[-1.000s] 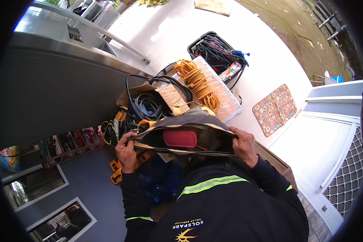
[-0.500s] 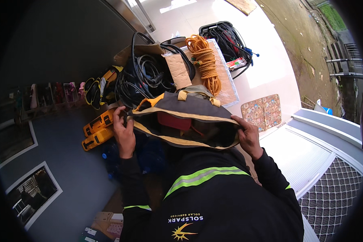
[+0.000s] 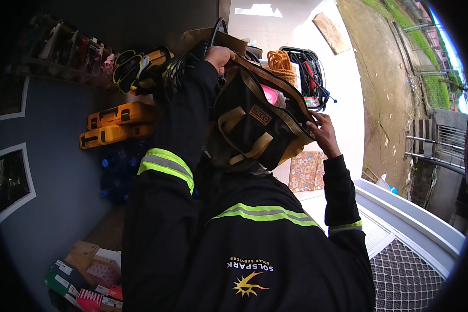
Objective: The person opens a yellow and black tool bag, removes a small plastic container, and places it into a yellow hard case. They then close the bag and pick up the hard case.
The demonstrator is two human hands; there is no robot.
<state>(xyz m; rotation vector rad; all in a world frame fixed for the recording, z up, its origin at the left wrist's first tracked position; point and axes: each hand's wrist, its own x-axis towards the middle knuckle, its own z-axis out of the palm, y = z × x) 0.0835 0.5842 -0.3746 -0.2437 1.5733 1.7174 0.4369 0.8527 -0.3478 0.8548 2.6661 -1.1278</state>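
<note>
A dark tool bag (image 3: 244, 132) with tan trim and tan strap handles hangs tilted in front of my body, its long mouth spread apart. My left hand (image 3: 220, 58) grips the far left end of the rim, fingers closed round it. At the right end, my right hand (image 3: 324, 133) pinches the rim. Inside the mouth a pink object (image 3: 272, 95) with a pale edge shows; the rest of the interior is dark. The bag covers part of the coiled black cable (image 3: 179, 75) behind it.
An orange rope coil (image 3: 281, 61) and a black crate of cables (image 3: 312, 75) lie beyond the bag. Yellow cases (image 3: 118, 126) and blue water bottles (image 3: 114, 164) stand at left. A patterned mat (image 3: 308, 170) lies at right, and boxes (image 3: 86, 265) at lower left.
The bag has been lifted and tipped, so its handled side now faces me. My left hand has moved far and right, my right hand a little farther away. The view has also shifted.
</note>
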